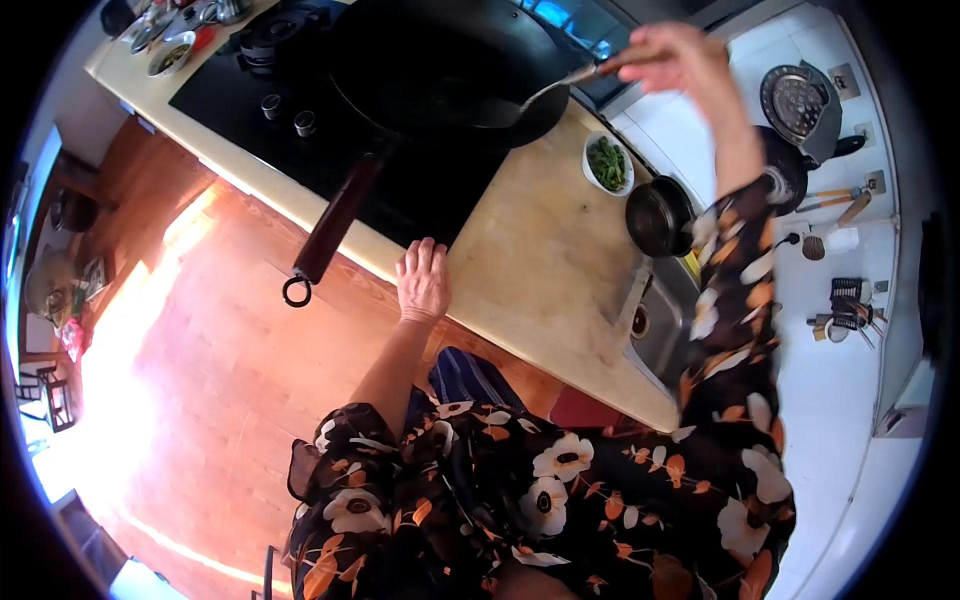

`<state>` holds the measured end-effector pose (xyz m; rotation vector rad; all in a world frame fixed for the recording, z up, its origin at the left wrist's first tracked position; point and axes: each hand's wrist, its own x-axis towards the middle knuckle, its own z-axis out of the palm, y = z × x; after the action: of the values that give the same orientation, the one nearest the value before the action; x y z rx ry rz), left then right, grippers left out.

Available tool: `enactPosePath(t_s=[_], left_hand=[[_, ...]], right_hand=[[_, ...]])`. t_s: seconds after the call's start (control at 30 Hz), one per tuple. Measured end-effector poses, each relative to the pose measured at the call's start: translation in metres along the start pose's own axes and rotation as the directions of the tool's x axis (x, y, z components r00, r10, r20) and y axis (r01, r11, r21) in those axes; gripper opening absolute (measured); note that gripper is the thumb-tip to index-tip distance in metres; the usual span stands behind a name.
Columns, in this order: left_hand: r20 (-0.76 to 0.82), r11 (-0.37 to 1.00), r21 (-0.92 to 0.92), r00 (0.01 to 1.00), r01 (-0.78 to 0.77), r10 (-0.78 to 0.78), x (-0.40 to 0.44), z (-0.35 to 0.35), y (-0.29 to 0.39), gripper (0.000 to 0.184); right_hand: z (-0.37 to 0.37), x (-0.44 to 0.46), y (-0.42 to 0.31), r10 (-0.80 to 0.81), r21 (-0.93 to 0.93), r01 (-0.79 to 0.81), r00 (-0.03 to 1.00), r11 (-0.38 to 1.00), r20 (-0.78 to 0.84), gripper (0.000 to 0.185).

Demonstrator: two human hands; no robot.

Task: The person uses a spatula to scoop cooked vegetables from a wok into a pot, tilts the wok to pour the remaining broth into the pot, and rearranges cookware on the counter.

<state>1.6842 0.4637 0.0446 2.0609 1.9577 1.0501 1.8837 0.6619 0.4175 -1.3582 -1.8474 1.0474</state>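
Note:
My right hand (680, 62) is wrapped round the wooden handle of a metal spatula (570, 80), whose far end reaches down into a large dark wok (440, 70) on the stove. What lies inside the wok is too dark to make out. My left hand (424, 282) rests on the counter's front edge beside the black stove top (430, 195), its fingers extended and holding nothing. Left of that hand, the wok's dark red handle (340, 215) sticks out past the counter edge, apart from my fingers.
A white bowl of green vegetables (607, 164) and a dark pot (660, 216) stand on the counter (545, 250), near a sink (665, 320). Utensils (850, 312) and pans (795, 100) hang on the white wall. Another bowl (172, 54) sits at the upper left.

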Motion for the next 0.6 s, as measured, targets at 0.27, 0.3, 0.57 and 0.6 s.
enactPosePath(t_s=[0.27,0.3,0.57,0.6], left_hand=[[-0.172,0.991,-0.083,0.981,-0.105,0.090,-0.019,-0.031,-0.030,0.021],[-0.254,0.921,-0.372,0.941,0.116,-0.222,-0.027,-0.040,-0.063,0.020],[0.751,0.302,-0.514,0.591,0.803,-0.293,0.110,-0.244,-0.037,0.060],[0.818,0.342,-0.423,0.516,0.839,-0.254,0.121,-0.247,-0.025,0.052]], right_hand=[[0.103,-0.004,0.134,-0.009,0.623,0.266,0.923,0.735,-0.384,0.029],[0.095,0.009,0.128,-0.071,0.611,0.271,0.941,0.744,-0.331,0.029],[0.065,0.019,0.089,-0.331,0.496,0.298,0.943,0.816,-0.023,0.027],[0.056,0.016,0.081,-0.334,0.464,0.293,0.943,0.836,0.006,0.028]])
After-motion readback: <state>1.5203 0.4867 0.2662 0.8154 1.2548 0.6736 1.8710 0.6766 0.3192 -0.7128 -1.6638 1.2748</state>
